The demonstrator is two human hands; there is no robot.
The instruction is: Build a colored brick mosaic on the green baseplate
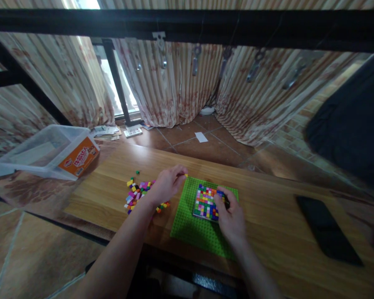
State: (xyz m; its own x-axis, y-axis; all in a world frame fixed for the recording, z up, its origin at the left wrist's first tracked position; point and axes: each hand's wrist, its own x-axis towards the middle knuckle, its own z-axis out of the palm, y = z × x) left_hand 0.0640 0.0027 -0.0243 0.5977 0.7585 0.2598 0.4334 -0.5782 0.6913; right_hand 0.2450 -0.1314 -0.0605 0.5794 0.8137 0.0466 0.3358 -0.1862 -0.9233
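My left hand [171,181] is pinched on a small yellow toy brick [186,175], just above the far left corner of the green baseplate [187,228]. On that plate sits a square mosaic of small multicoloured bricks [205,202]. My right hand [233,216] lies over the mosaic's right side, thumb and forefinger curled together against its top; what is between them is hidden. Under and beside my left wrist a pile of loose bricks [137,194] spreads over the wooden table, and a single green brick [137,172] lies apart from it.
A clear plastic box [46,151] with an orange label stands at the table's left end. A black phone-like slab [328,228] lies at the right. Above the far side runs a dark metal bar [187,27] with hanging clips; curtains [180,83] hang behind.
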